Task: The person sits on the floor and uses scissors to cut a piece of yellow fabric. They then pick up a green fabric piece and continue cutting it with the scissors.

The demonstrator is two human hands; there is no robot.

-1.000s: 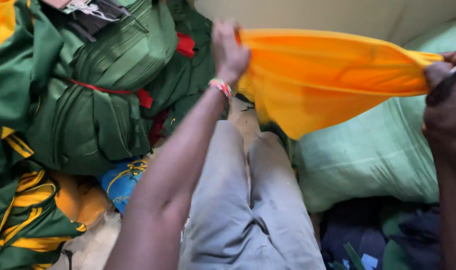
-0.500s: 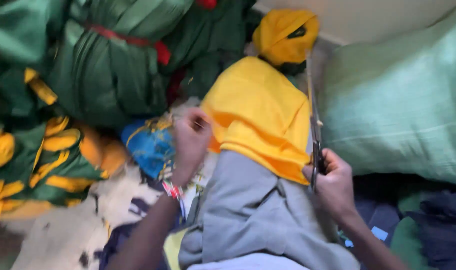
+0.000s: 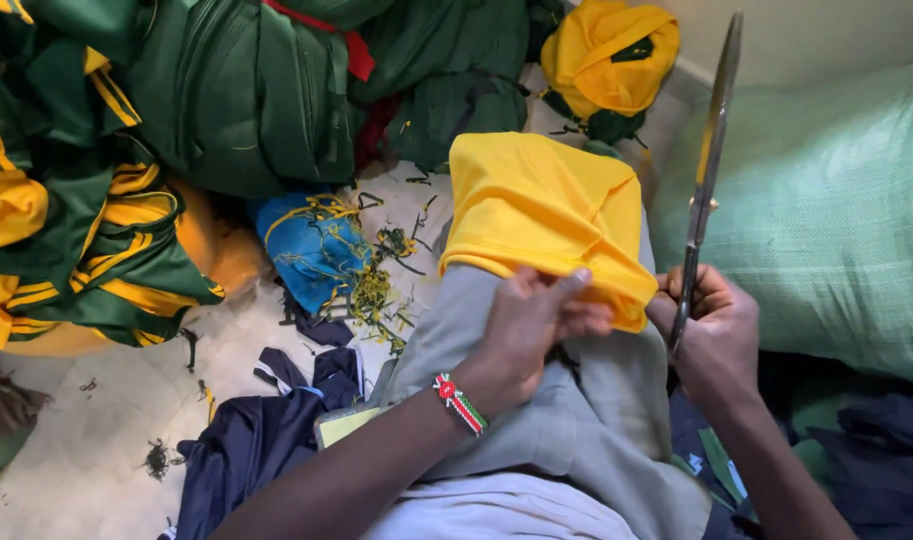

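The left hand [image 3: 531, 325] pinches the lower edge of a folded yellow cloth [image 3: 546, 215], fingers and thumb closed on the fabric where it bunches near the knee. A beaded wristband [image 3: 460, 402] in red, white, green and black circles that wrist. The yellow cloth lies draped over the person's grey trousers [image 3: 576, 420], its far end toward the wall and its near edge in the left hand's grip.

The right hand [image 3: 711, 330] is wrapped shut around the handles of a pair of scissors [image 3: 704, 185], which stand almost upright with the blades together, tips pointing up past the cloth's right side. The right hand sits just beside the cloth's bunched corner, close to the left hand.

Right of the scissors rests a large pale green sack [image 3: 836, 220]. Beyond the cloth, a yellow bundle [image 3: 608, 55] with a dark green patch lies by the wall. To the left, tied rolls of dark green fabric [image 3: 246, 90] pile up, with green and yellow striped garments [image 3: 86, 250] below them. A blue piece [image 3: 311, 245] and thread scraps [image 3: 376, 290] lie on the floor [image 3: 86, 420], near some navy cloth [image 3: 261, 430].
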